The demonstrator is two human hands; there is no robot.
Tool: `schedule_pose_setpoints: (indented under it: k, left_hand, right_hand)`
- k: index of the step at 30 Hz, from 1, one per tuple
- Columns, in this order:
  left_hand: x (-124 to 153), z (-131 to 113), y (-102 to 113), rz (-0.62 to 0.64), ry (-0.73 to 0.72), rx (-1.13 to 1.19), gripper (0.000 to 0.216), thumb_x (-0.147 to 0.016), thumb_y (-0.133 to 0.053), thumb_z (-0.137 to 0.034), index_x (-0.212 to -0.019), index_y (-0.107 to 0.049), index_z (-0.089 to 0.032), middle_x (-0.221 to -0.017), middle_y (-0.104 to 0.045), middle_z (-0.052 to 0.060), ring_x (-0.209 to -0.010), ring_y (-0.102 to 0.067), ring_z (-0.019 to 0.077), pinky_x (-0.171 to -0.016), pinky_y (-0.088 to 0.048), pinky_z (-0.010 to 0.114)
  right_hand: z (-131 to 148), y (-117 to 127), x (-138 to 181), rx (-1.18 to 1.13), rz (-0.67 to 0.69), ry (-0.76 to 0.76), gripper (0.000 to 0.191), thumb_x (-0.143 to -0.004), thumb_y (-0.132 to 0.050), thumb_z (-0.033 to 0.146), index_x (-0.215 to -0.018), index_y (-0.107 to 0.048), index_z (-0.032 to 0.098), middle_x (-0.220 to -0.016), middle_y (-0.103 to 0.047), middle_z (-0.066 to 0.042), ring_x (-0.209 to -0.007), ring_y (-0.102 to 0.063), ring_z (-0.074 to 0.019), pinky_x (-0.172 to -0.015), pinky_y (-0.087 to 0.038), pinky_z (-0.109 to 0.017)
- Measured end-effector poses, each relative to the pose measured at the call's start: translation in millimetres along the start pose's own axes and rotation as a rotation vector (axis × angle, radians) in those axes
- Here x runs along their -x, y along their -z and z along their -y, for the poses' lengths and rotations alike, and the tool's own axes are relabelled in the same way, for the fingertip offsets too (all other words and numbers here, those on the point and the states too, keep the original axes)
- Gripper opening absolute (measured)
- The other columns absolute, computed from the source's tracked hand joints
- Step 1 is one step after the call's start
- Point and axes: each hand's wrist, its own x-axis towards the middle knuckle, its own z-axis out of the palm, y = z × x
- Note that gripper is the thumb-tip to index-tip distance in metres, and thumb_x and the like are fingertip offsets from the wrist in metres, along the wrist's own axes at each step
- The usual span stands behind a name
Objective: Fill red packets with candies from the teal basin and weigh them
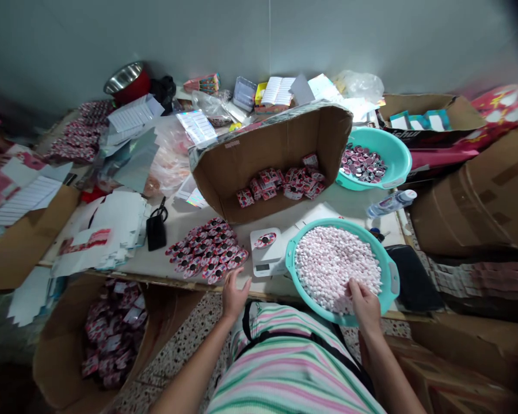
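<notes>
The head view showed a heap of small white and pinkish pieces [328,259] in a round turquoise plastic basin [387,264], at the front edge of the pale bench [152,262], right of its middle; the basin's near rim appeared to jut past that edge. The person's bare right hand [365,302] was at the near side of the heap, thumb and fingers close together against the pieces; whether they pinched any could not be told. Good handling there seemed to call for a light, shallow grasp and little weight on the overhanging rim, lest the basin tip or spill.

Just left of the basin, near the same edge, lay a flat white scale [269,257] carrying an oval red-and-white item with a dark middle [265,240]. Its display was unreadable; a true reading would probably have needed fingers and basin handle clear of it.

Farther left, a close cluster of similar oval items [207,250] lay toward the front edge. The person's bare left hand [235,293] was beside the nearest ones, fingers parted, nothing visible in its grasp; a gentle touch looked wise, so the rows would not be disturbed.

Behind these, a large brown cardboard box [224,169] opened toward the person, with red-and-white packages [265,184] inside. Toward the bench's right edge, a second turquoise basin [401,158] held small round discs [362,164].
</notes>
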Motion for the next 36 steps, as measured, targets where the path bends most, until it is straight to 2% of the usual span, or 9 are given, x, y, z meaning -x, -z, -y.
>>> schedule_pose_setpoints:
  k: [2, 7, 10, 15, 20, 25, 30, 36]
  left_hand:
    - [8.7, 6.8, 4.5, 0.046, 0.01, 0.031, 0.028, -0.082, -0.056, -0.031, -0.108, -0.054, -0.023, -0.106, -0.062, 0.006, -0.104, -0.057, 0.0221, -0.094, -0.045, 0.039]
    - [12.2, 21.4, 23.1, 0.168, -0.007, 0.079, 0.023, -0.081, -0.055, -0.03, -0.102, -0.057, -0.02, -0.096, -0.065, 0.006, -0.095, -0.06, 0.0198, -0.088, -0.048, 0.035]
    - [12.0, 31.4, 40.3, 0.194, -0.035, 0.084, 0.02, -0.081, -0.055, -0.03, -0.098, -0.059, -0.02, -0.092, -0.066, 0.005, -0.092, -0.061, 0.0188, -0.086, -0.048, 0.033]
    - [21.2, 56.9, 67.2, 0.226, -0.011, 0.089, 0.019, -0.082, -0.052, -0.033, -0.093, -0.06, -0.02, -0.089, -0.066, 0.004, -0.088, -0.063, 0.018, -0.083, -0.049, 0.031]
    - [29.9, 81.7, 83.8, 0.221, 0.12, 0.097, 0.02, -0.08, -0.052, -0.035, -0.091, -0.061, -0.021, -0.088, -0.068, 0.003, -0.087, -0.063, 0.0177, -0.083, -0.049, 0.03]
    - [29.0, 100.9, 102.2, 0.219, 0.118, 0.105, 0.022, -0.079, -0.053, -0.038, -0.091, -0.062, -0.021, -0.088, -0.069, 0.003, -0.086, -0.064, 0.018, -0.082, -0.049, 0.029]
    - [31.7, 120.8, 118.2, 0.202, 0.181, 0.143, 0.029, -0.075, -0.055, -0.044, -0.09, -0.063, -0.021, -0.087, -0.07, 0.004, -0.085, -0.066, 0.0199, -0.081, -0.051, 0.03]
    - [37.4, 147.8, 124.1, 0.149, 0.291, 0.223, 0.037, -0.069, -0.058, -0.051, -0.089, -0.065, -0.021, -0.087, -0.072, 0.005, -0.086, -0.067, 0.0224, -0.079, -0.053, 0.03]
  right_hand:
    - [-2.6, -7.6, 5.4, 0.086, -0.05, 0.093, 0.047, -0.079, -0.046, 0.06, -0.077, -0.064, 0.016, -0.075, -0.061, -0.007, -0.074, -0.054, -0.0212, -0.069, -0.039, -0.032]
    - [-12.2, -30.7, 14.8, 0.317, -0.256, 0.455, 0.046, -0.083, -0.04, 0.052, -0.094, -0.061, 0.013, -0.093, -0.059, -0.014, -0.091, -0.051, -0.0259, -0.082, -0.04, -0.038]
    - [-15.8, -48.5, 20.3, 0.443, -0.301, 0.564, 0.05, -0.086, -0.038, 0.048, -0.11, -0.058, 0.009, -0.109, -0.057, -0.019, -0.105, -0.048, -0.0296, -0.091, -0.035, -0.043]
    - [-18.1, -75.0, 30.7, 0.603, -0.266, 0.531, 0.053, -0.088, -0.036, 0.046, -0.12, -0.054, 0.008, -0.118, -0.055, -0.02, -0.11, -0.047, -0.0308, -0.093, -0.034, -0.044]
    - [-25.7, -80.8, 28.1, 0.661, -0.272, 0.526, 0.053, -0.088, -0.036, 0.048, -0.12, -0.054, 0.011, -0.118, -0.056, -0.018, -0.11, -0.048, -0.0298, -0.092, -0.035, -0.042]
    - [-29.6, -76.7, 6.4, 0.612, -0.192, 0.536, 0.052, -0.085, -0.04, 0.053, -0.113, -0.059, 0.013, -0.105, -0.061, -0.015, -0.096, -0.054, -0.0265, -0.085, -0.039, -0.038]
    - [-19.4, -77.2, -14.6, 0.562, -0.098, 0.391, 0.044, -0.082, -0.041, 0.052, -0.095, -0.062, 0.017, -0.086, -0.063, -0.011, -0.08, -0.056, -0.0226, -0.073, -0.038, -0.033]
    - [-14.5, -92.3, -12.9, 0.416, -0.15, 0.353, 0.047, -0.078, -0.04, 0.054, -0.098, -0.057, 0.015, -0.096, -0.061, -0.014, -0.09, -0.055, -0.0251, -0.077, -0.037, -0.034]
